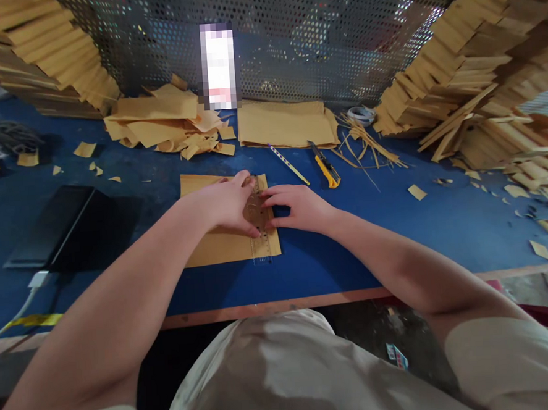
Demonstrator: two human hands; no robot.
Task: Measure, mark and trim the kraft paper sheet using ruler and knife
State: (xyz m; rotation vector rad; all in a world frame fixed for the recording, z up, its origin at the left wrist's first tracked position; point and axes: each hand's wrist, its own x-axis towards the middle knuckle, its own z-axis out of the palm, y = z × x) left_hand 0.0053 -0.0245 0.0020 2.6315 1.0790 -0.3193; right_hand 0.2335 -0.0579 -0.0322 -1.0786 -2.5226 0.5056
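Observation:
A tan paper sheet (212, 249) lies on the blue table (396, 222) in front of me. A clear plastic ruler (261, 246) runs along the sheet's right edge. My left hand (227, 203) rests palm down on the sheet with its fingers spread flat over the ruler. From the right, my right hand (297, 206) presses down beside it, fingers stretched out and touching the ruler and a small brown piece (254, 211) between both hands. Neither hand wraps around anything.
A yellow utility knife (326, 166) and a pen-like stick (289, 164) lie just beyond the sheet. Paper stacks (287, 124), scraps (166, 119) and strips sit further back. Tall piles of folded paper (479, 62) flank both sides. A black device (52, 228) lies left.

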